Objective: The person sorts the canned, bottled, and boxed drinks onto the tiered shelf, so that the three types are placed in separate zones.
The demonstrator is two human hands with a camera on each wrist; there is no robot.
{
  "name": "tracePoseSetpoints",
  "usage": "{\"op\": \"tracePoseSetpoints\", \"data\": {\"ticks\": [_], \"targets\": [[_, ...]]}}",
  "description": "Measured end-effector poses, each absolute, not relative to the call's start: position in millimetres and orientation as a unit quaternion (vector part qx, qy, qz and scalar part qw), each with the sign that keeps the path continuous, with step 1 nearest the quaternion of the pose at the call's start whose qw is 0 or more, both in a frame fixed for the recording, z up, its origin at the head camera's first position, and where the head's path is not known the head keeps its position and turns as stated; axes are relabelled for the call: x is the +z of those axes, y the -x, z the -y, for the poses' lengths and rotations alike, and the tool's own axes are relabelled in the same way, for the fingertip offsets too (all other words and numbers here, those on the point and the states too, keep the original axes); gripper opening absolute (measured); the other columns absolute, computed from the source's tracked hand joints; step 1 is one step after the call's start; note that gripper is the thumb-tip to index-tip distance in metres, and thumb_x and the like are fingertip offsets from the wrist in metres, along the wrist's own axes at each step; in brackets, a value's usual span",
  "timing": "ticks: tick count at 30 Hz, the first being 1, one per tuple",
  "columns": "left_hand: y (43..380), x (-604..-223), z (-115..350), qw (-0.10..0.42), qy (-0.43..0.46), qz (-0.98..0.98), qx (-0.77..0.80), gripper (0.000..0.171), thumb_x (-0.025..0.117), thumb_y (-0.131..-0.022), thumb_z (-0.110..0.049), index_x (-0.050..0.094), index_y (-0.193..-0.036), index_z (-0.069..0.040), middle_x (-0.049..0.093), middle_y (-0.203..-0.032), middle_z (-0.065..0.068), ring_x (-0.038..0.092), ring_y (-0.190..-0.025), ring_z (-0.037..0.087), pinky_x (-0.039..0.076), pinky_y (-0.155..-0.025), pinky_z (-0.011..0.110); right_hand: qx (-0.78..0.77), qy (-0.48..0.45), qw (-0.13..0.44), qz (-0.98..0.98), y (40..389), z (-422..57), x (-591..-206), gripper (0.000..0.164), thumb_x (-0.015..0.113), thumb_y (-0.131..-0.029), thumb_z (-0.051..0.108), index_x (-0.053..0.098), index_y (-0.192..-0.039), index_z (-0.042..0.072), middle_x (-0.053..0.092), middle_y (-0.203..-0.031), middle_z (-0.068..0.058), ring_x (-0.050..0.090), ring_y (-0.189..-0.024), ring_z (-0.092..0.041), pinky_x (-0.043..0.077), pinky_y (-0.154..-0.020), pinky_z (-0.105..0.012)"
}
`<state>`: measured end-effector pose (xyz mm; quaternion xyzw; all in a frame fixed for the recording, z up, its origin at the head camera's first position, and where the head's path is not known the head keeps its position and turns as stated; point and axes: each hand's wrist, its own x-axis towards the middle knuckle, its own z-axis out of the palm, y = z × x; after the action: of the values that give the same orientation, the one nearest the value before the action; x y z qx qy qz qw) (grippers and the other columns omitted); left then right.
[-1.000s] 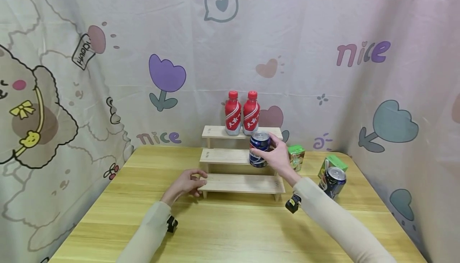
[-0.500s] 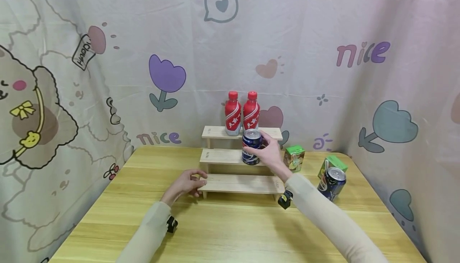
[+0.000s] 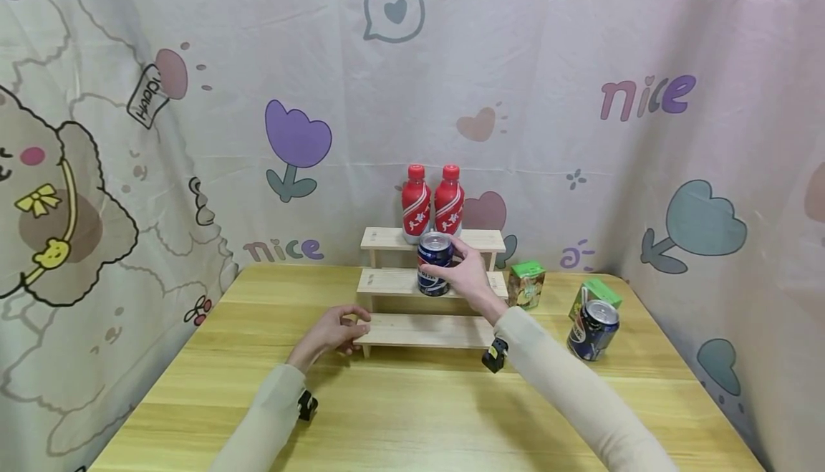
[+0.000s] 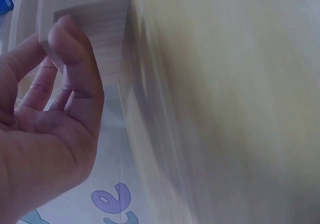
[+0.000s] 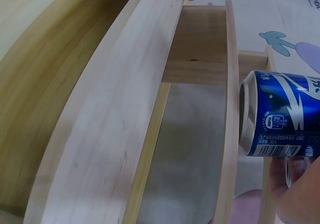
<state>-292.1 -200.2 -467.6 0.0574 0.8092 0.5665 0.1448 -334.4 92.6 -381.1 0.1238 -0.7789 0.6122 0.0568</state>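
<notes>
A three-tier wooden display shelf [image 3: 422, 330] stands on the table. My left hand [image 3: 329, 331] grips the left end of its lowest tier, and in the left wrist view the thumb and fingers curl round the plank's corner. My right hand [image 3: 469, 276] holds a blue soda can [image 3: 433, 264] upright between thumb and fingers at the middle tier. In the right wrist view the can's base [image 5: 248, 114] is beside the tier's plank; whether it touches is unclear. Two red bottles [image 3: 416, 205] with red caps stand on the top tier, behind the can.
Right of the shelf, a green-topped drink carton [image 3: 526, 286] stands on the wooden table [image 3: 412, 415]. Farther right, a second carton [image 3: 598, 293] is partly hidden behind another blue can [image 3: 593, 331]. A patterned curtain [image 3: 541, 49] hangs behind.
My right hand has carried the can left along the middle tier, from its right part to near its centre. The left hand keeps its grip on the shelf.
</notes>
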Motion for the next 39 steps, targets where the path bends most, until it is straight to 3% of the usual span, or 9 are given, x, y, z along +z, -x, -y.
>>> {"op": "tracePoseSetpoints", "data": {"ticks": [11,30,39], "targets": [[293.1,-468.5,200.8,0.149,-0.055,-0.808,0.568,0.033,0.07,-0.091,-0.017,0.06,-0.119,-0.003,0.059,-0.072,0.004,0.054,-0.052,0.013,0.056,-0.052,0.03,0.582,-0.12,0.052,0.803,336.2,-78.3,-378.6,0.08,0.088,-0.072,0.033,0.05,-0.142,0.026,0.058,-0.134,-0.004,0.053,-0.128,-0.026,0.045,-0.106,-0.047],[292.6,-469.0,199.7,0.15,-0.052,-0.806,0.571,0.033,0.07,-0.09,-0.016,0.06,-0.119,-0.003,0.06,-0.073,0.005,0.057,-0.053,0.015,0.054,-0.051,0.029,0.566,-0.105,0.053,0.816,340.4,-63.5,-371.6,0.089,0.09,-0.069,0.028,0.046,-0.146,0.018,0.057,-0.137,-0.009,0.051,-0.13,-0.027,0.042,-0.109,-0.047],[294.0,-471.4,201.6,0.151,-0.048,-0.807,0.569,0.03,0.071,-0.09,-0.017,0.061,-0.116,-0.005,0.059,-0.071,0.004,0.056,-0.052,0.014,0.055,-0.051,0.029,0.555,-0.097,0.072,0.823,341.8,-60.3,-372.1,0.091,0.09,-0.069,0.029,0.045,-0.147,0.015,0.048,-0.132,-0.009,0.051,-0.128,-0.028,0.044,-0.108,-0.044]]}}
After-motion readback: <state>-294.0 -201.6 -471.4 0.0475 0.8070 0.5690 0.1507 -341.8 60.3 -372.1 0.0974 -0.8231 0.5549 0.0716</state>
